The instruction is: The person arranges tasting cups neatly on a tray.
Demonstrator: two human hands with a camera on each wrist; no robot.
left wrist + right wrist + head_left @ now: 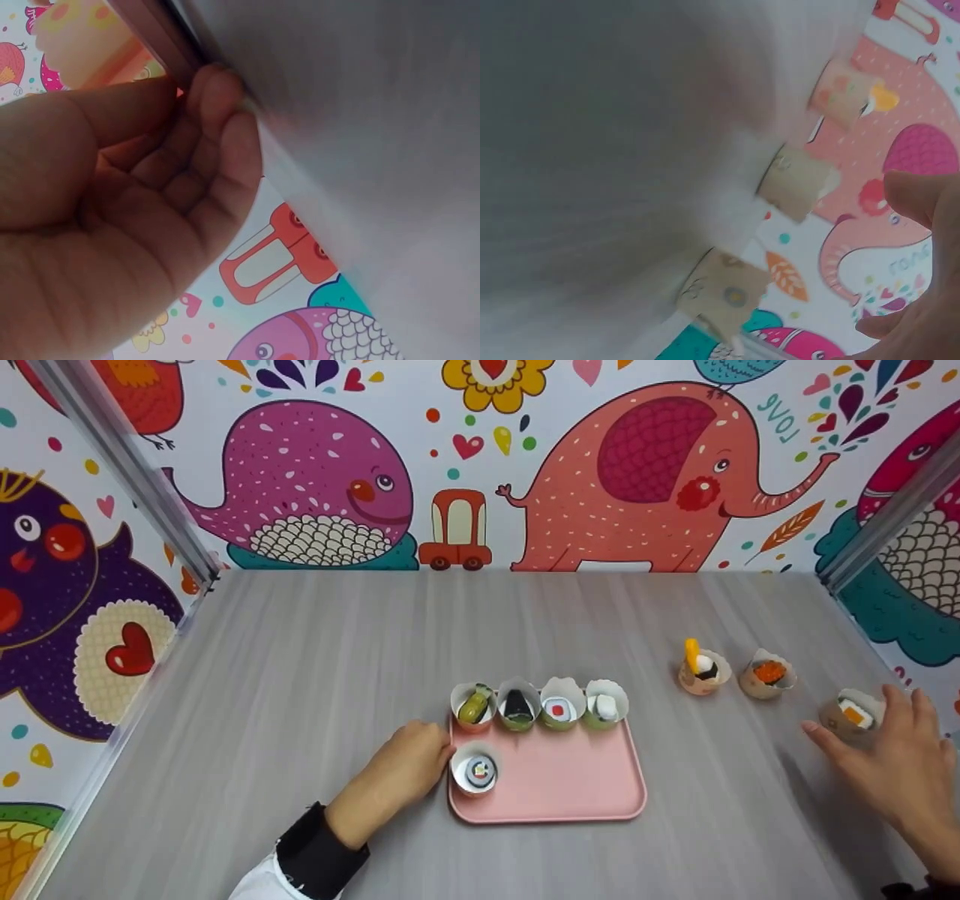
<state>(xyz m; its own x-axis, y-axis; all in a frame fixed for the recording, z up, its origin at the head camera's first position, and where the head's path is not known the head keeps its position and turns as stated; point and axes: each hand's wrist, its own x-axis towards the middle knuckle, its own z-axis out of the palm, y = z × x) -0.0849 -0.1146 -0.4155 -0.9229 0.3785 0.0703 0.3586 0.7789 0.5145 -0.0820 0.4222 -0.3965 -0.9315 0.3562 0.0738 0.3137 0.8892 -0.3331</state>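
The word "Love" [780, 418] stands on the wall [487, 472].

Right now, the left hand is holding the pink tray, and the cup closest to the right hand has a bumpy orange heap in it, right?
Not quite. The head view shows the cup closest to the right hand has a white piece with a yellow-orange patch; the bumpy orange heap is in the next cup. The left hand is holding the pink tray.

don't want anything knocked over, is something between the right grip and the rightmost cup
Nothing visible stands between the right grip and the rightmost cup; the next cup stands farther left, out of the way.
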